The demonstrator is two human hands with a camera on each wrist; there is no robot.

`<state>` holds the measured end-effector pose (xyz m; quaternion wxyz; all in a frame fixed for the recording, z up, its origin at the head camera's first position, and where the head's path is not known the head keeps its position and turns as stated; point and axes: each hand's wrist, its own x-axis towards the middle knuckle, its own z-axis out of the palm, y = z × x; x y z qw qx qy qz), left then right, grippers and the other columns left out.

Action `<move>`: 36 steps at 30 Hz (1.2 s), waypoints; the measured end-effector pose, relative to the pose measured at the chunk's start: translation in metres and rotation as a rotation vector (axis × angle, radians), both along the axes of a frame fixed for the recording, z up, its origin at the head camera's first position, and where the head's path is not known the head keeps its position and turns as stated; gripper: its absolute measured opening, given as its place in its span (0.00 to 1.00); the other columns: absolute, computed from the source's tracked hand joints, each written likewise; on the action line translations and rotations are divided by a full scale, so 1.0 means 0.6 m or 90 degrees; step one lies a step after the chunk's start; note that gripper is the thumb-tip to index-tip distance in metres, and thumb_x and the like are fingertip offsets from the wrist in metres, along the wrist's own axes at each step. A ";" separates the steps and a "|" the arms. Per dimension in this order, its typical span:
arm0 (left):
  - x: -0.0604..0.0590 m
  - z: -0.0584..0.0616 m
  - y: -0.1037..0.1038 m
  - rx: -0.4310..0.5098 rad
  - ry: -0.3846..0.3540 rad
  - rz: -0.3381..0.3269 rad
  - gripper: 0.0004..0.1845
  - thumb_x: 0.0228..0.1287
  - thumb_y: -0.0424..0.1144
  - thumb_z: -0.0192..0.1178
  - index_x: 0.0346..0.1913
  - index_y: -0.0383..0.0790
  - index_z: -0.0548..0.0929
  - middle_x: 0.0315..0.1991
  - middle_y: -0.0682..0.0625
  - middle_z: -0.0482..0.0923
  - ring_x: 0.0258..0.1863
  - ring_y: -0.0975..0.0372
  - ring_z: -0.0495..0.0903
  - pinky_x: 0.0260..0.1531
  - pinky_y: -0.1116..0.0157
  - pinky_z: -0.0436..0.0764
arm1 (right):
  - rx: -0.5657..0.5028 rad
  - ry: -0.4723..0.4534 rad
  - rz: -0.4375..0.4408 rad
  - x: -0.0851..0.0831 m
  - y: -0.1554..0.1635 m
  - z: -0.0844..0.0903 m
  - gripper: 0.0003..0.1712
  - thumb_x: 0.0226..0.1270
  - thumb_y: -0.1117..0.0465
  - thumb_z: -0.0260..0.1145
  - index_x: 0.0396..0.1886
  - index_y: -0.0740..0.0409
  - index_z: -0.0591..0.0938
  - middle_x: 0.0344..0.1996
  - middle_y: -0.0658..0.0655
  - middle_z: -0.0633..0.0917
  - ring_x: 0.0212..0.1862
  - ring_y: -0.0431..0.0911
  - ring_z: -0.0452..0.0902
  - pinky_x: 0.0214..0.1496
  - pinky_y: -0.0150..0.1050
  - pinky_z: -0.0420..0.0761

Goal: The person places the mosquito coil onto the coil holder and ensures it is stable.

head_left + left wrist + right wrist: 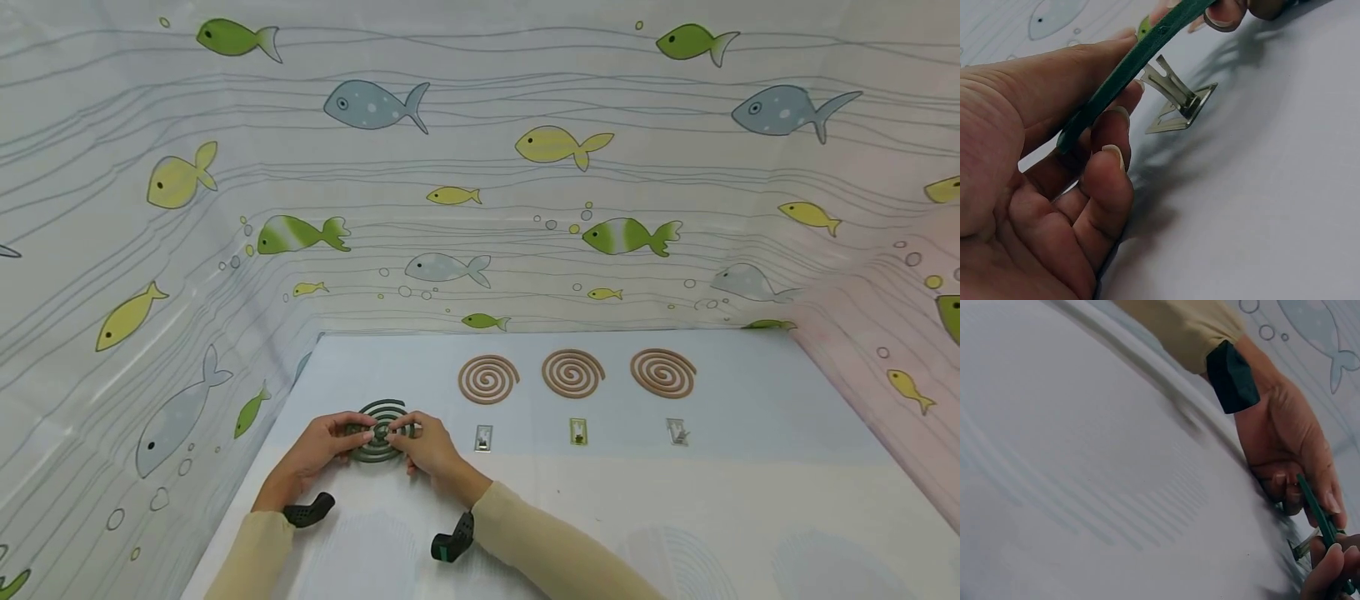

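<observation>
Watching from beside the table (pixel 525 517), I see both hands busy at one green coil (pixel 381 432), over on the person's left. The left hand (pixel 313 454) pinches its left side, with fingers curled beneath; the right hand (pixel 437 454) pinches it from the right, and the two thumbs almost meet near the spiral's middle. What matters most is up and down: a small metal stand (pixel 1177 94) sits on the table below the coil, its forked prong slanting up toward the coil's underside. Whether prong and coil touch, I cannot tell. Being round, the coil has no long way to it; its flat face runs roughly along with the stand's base, while the prong, the stand's long part, rises across that. Neither hand is plainly nearer: one sits on each side of the middle, though from the left wrist the left fingertips look just beside the prong. Off to the right, apart from the hands, lie three brown coils (pixel 572 374), with three more stands (pixel 578 439) in a row nearer the person.
</observation>
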<state>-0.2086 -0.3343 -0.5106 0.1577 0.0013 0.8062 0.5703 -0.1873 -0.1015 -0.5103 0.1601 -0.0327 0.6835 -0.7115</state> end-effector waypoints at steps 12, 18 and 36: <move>0.001 0.006 0.003 -0.002 0.008 0.002 0.23 0.62 0.45 0.75 0.56 0.38 0.85 0.48 0.49 0.83 0.35 0.59 0.76 0.29 0.64 0.80 | 0.012 0.024 0.017 -0.002 0.001 0.003 0.09 0.72 0.63 0.70 0.49 0.53 0.85 0.21 0.53 0.77 0.12 0.40 0.63 0.14 0.31 0.68; 0.001 0.005 -0.002 0.019 -0.001 0.010 0.23 0.63 0.43 0.74 0.58 0.37 0.84 0.50 0.48 0.83 0.36 0.59 0.77 0.29 0.64 0.81 | 0.008 0.024 0.048 -0.008 0.001 0.003 0.09 0.74 0.60 0.69 0.51 0.51 0.85 0.21 0.52 0.77 0.13 0.40 0.63 0.16 0.33 0.67; -0.007 0.004 -0.010 0.027 0.000 -0.006 0.23 0.64 0.44 0.74 0.58 0.36 0.83 0.51 0.48 0.82 0.38 0.60 0.78 0.28 0.63 0.82 | 0.023 0.030 0.026 -0.012 -0.007 0.000 0.07 0.74 0.60 0.68 0.49 0.51 0.86 0.16 0.54 0.76 0.12 0.40 0.67 0.16 0.33 0.69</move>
